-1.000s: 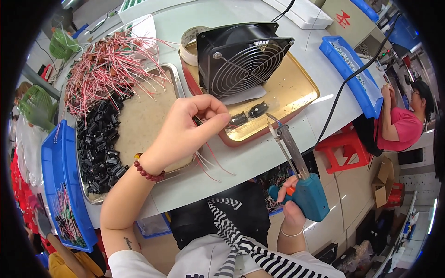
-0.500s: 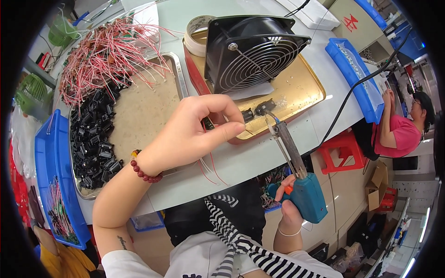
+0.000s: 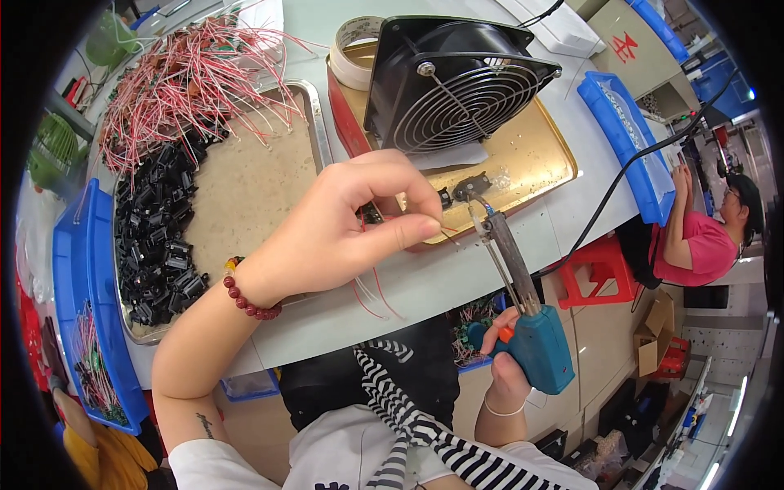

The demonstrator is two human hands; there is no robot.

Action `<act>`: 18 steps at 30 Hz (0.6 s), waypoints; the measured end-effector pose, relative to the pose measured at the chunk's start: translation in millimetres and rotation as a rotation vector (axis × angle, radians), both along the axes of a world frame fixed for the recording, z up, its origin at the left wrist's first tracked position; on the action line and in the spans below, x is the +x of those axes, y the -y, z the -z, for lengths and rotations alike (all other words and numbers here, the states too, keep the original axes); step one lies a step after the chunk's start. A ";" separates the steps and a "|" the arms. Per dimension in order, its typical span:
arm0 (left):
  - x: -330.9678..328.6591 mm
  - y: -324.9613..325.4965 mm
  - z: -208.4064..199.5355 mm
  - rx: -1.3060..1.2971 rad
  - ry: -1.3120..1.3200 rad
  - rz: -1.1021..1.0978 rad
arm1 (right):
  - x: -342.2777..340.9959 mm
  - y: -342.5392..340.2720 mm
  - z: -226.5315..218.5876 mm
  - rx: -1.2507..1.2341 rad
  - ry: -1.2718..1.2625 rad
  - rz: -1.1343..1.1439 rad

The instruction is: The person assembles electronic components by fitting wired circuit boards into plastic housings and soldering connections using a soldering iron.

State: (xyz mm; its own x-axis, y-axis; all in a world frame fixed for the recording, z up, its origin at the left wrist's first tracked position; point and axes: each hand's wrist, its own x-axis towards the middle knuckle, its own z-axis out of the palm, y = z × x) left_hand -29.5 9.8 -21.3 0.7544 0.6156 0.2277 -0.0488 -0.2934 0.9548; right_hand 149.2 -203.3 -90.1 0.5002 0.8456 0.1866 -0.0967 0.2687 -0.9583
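Cluttered workshop desk (image 3: pixel 433 282), soldering apparently in hand.
Hands apart: the left hand (image 3: pixel 351 220) pinches a thin wire (image 3: pixel 450 234); the right hand (image 3: pixel 508 363) grips a teal soldering gun (image 3: pixel 545 351), its tip (image 3: pixel 487 207) at or just beside a black part (image 3: pixel 470 187) on the gold tray (image 3: pixel 543 155). Next seems to call for a steady tip. Red writing (image 3: pixel 625 46) marks a beige box (image 3: pixel 657 77); the tape roll (image 3: pixel 353 72) carries illegible print.

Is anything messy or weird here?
Yes: red and white wires lie tangled at the far left, some straggling past the rim of the metal tray, which looks untidy. Small dark specks dot the gold tray, odd against its shiny surface.
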 end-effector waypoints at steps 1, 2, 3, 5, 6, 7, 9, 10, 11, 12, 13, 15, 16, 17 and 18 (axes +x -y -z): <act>0.0 -0.6 1.7 -0.001 0.000 -0.002 | -0.5 -0.6 -0.1 0.008 0.009 0.005; 0.1 -1.2 3.5 0.046 0.051 0.037 | -0.3 -0.3 0.9 0.007 0.009 0.003; 1.2 -1.5 5.1 0.092 0.105 0.079 | 1.0 1.1 1.4 0.001 0.023 0.001; 3.5 -0.4 9.3 0.061 0.126 0.131 | 1.8 1.6 0.1 -0.006 0.039 -0.001; 3.7 1.0 10.1 0.032 0.141 0.181 | 1.6 1.0 -1.2 0.003 0.034 0.001; 3.1 2.7 8.2 0.032 0.141 0.179 | 1.4 0.4 -2.1 0.011 0.028 0.002; 1.1 5.7 3.8 -0.099 0.103 0.191 | 1.3 -1.5 -2.5 0.017 0.028 0.003; 0.4 6.2 4.2 -0.099 0.102 0.188 | 1.1 -2.4 -2.5 0.023 0.030 0.005; -0.6 6.5 4.6 -0.120 0.101 0.172 | 0.4 -3.4 -2.6 0.023 0.028 0.001; 0.2 7.1 4.3 -0.140 0.104 0.164 | 0.5 -2.6 -4.1 0.028 0.031 0.003; 0.5 6.7 2.3 -0.139 0.107 0.167 | 0.7 -1.8 -5.3 0.033 0.033 0.003; -0.8 4.2 -3.2 -0.137 -0.038 0.151 | 2.4 -0.9 -4.8 0.032 0.051 -0.006; -1.2 3.8 -3.3 -0.136 -0.039 0.147 | 3.1 -1.0 -4.4 0.030 0.065 -0.017; -1.1 3.6 -3.0 -0.144 -0.037 0.153 | 3.4 -1.0 -4.5 0.030 0.064 -0.020; -1.1 3.7 -2.8 -0.152 -0.036 0.158 | 3.3 -1.1 -4.6 0.030 0.064 -0.023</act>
State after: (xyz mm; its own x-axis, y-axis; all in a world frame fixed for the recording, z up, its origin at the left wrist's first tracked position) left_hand -30.7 6.1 -18.5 0.8499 0.5147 0.1129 -0.0481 -0.1376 0.9893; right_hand 152.5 -202.2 -85.5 0.4673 0.8500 0.2431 -0.0422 0.2961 -0.9542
